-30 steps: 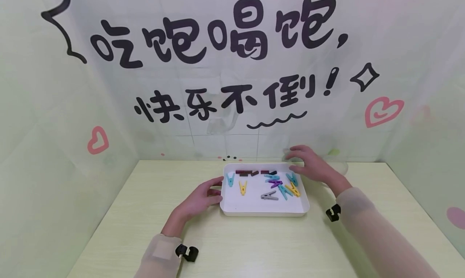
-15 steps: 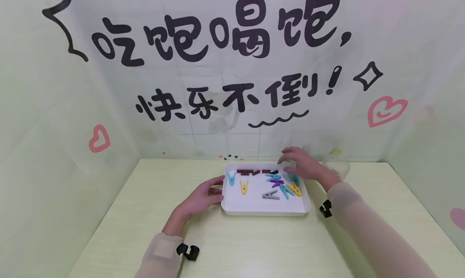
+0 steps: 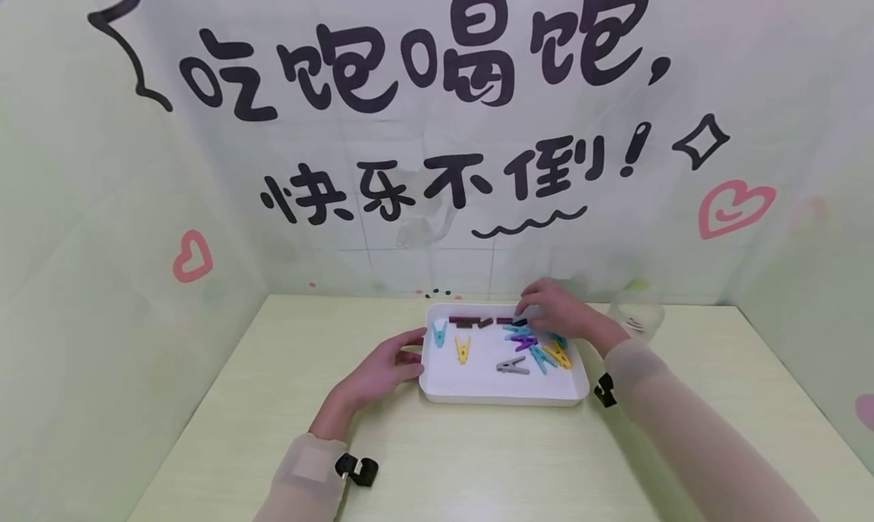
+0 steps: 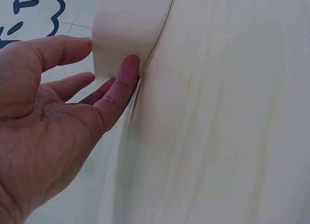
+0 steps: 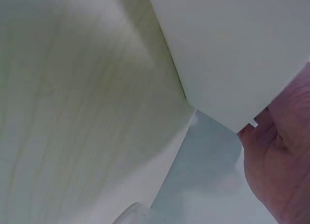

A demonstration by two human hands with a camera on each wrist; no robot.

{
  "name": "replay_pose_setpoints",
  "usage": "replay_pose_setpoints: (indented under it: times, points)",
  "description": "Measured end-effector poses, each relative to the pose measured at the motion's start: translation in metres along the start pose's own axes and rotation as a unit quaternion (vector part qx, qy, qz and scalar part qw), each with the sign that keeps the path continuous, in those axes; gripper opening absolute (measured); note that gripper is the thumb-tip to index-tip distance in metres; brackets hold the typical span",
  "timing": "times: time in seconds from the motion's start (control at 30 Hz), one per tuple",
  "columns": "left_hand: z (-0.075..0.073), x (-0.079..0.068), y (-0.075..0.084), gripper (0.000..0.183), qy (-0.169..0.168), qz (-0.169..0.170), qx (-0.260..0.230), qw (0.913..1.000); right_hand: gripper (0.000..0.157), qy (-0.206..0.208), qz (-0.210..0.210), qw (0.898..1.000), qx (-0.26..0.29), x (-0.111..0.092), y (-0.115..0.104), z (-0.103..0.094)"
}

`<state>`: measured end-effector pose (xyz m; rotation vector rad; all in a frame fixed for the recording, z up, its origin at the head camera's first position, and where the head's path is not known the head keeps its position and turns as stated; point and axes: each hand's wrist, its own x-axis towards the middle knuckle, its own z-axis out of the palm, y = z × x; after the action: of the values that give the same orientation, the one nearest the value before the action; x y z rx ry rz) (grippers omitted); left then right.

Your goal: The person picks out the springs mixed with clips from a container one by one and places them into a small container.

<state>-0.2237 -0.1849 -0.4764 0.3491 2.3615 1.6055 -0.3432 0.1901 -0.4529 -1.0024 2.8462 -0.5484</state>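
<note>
A white tray [image 3: 478,389] holds several plastic clothespins: a yellow one [image 3: 463,350], a grey one [image 3: 512,366], a purple one [image 3: 524,343] and blue ones, such as the blue clothespin [image 3: 439,334] at the left. Small dark brown bars [image 3: 466,321] line its back part, along with a black piece [image 3: 520,322]. My left hand [image 3: 382,370] touches the tray's left wall with extended fingers, as the left wrist view confirms. Over the back right of the tray is my right hand [image 3: 560,311], its fingertips beside the black piece. The tray wall hides those fingertips in the right wrist view.
A clear round container [image 3: 636,315] stands on the pale wooden table [image 3: 437,461], right of the right hand. Close behind the tray rises a printed white curtain [image 3: 314,272], which also encloses both sides.
My right hand has moved left and inward, from the tray's back right corner to over the clothespins and the black piece. The left hand stays at the tray's left wall.
</note>
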Motion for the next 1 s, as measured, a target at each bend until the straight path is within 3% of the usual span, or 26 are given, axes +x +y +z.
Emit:
replay_pose_setpoints:
  times: [0.43,1.0]
  points:
    - [0.0,0.0,0.003,0.065,0.001,-0.001,-0.001,1.0,0.021,-0.043,0.005,0.999,-0.03,0.006,-0.007,0.002]
    - [0.002,-0.001,0.003,0.065,0.007,-0.002,-0.003,1.0,0.013,-0.054,0.002,0.997,-0.056,0.004,-0.008,0.002]
